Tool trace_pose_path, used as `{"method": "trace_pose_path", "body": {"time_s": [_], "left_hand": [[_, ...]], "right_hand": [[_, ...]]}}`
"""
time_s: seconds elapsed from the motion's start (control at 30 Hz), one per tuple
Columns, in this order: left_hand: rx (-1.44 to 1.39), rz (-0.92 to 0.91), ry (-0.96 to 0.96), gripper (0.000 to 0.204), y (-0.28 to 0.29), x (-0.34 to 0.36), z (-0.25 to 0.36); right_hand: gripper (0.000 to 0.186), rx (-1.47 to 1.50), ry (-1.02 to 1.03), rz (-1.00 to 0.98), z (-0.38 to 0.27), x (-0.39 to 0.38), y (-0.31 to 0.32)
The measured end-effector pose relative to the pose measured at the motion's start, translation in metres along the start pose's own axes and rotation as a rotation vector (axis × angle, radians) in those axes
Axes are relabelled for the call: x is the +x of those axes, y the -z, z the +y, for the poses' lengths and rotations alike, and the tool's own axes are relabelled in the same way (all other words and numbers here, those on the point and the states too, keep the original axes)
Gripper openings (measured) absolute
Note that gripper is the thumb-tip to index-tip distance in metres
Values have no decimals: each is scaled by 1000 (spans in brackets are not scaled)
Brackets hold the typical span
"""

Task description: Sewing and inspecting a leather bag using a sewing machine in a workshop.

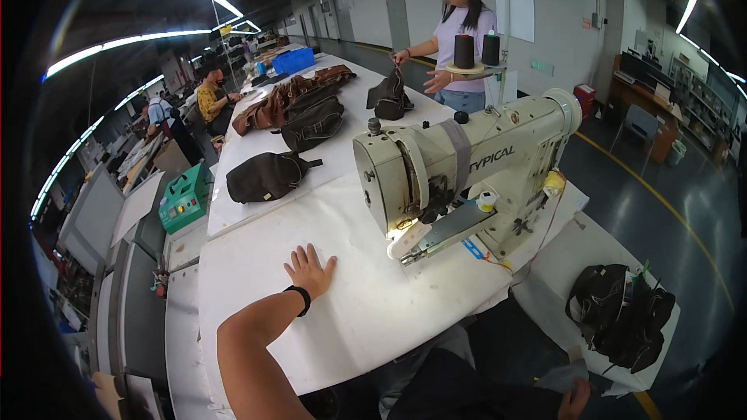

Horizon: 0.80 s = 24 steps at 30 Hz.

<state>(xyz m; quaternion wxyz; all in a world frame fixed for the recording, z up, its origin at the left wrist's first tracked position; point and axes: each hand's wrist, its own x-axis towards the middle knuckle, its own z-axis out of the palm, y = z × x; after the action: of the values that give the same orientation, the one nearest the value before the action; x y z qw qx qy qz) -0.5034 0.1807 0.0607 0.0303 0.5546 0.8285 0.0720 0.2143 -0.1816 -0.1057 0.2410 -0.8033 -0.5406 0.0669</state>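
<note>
My left hand, a black band at its wrist, lies palm down with fingers spread on the white tabletop. It holds nothing. To its right stands a cream sewing machine, its lamp lit by the needle area. Beyond my left hand rests a dark brown bag with a short strap. At the lower right edge only part of my right hand shows, low beside a grey piece that looks like cloth. Whether it grips anything is hidden.
Brown and dark bags lie along the far table. Across the machine a person holds a dark bag. Thread cones stand behind the machine. Dark bags lie on a right side table. A green box stands left.
</note>
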Motion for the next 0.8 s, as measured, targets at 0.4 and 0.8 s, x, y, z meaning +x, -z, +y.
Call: {"method": "trace_pose_path", "body": {"time_s": [0.4,0.8], "left_hand": [[62,-4,574,84,-3,71,51],[-11,46,625,73,-27,76,49]], "right_hand": [[43,55,-100,46,12,-29,20],[43,115,-50,70,1,-16,28]]}}
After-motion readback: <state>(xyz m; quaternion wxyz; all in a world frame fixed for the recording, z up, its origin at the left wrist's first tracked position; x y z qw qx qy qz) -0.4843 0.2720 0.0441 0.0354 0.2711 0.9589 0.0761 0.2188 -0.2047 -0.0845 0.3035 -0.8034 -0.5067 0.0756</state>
